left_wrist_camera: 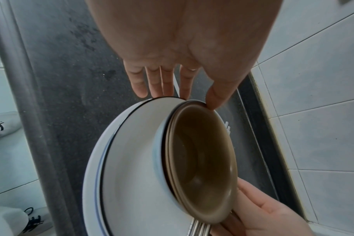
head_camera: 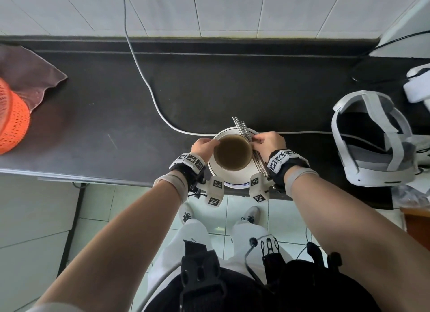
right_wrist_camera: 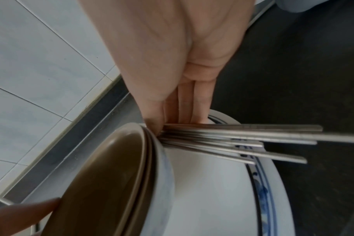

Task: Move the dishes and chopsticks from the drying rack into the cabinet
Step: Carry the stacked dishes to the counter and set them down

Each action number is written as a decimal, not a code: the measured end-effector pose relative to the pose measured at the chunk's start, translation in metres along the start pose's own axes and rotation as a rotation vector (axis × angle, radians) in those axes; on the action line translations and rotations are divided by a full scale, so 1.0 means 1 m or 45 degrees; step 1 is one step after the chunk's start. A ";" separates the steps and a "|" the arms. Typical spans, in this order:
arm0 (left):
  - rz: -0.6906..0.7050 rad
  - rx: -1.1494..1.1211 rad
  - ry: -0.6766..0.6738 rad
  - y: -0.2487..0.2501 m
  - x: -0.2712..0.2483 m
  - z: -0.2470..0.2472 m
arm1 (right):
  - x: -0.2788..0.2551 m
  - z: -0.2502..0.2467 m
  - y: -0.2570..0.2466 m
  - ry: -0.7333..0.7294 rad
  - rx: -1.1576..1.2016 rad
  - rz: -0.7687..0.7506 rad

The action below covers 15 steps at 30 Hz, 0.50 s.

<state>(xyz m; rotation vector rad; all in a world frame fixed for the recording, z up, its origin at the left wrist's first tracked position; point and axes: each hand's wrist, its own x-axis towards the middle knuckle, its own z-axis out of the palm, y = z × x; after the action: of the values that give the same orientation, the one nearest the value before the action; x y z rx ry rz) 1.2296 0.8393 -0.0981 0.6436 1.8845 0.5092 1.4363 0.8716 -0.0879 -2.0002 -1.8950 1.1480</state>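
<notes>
A stack of white plates with blue-lined rims carries nested brown bowls over the front edge of the dark counter. Several metal chopsticks lie across the plate's right side. My left hand grips the stack's left side: in the left wrist view its thumb touches the bowl rim and the fingers reach past the plate rim. My right hand grips the right side, its thumb pinning the chopsticks beside the bowl, with the fingers behind the plate.
An orange mesh basket and a brown cloth sit at the counter's left end. A white cable crosses the counter behind the stack. A white headset lies at the right. The tiled wall runs behind.
</notes>
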 end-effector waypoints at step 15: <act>0.035 -0.101 0.077 -0.004 0.000 0.002 | 0.002 -0.016 -0.005 0.096 -0.054 -0.001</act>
<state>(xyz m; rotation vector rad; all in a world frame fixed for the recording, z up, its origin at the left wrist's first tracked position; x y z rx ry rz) 1.2312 0.8365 -0.1009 0.6084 1.9044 0.6242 1.4419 0.8807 -0.0746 -2.0337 -1.8987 1.0252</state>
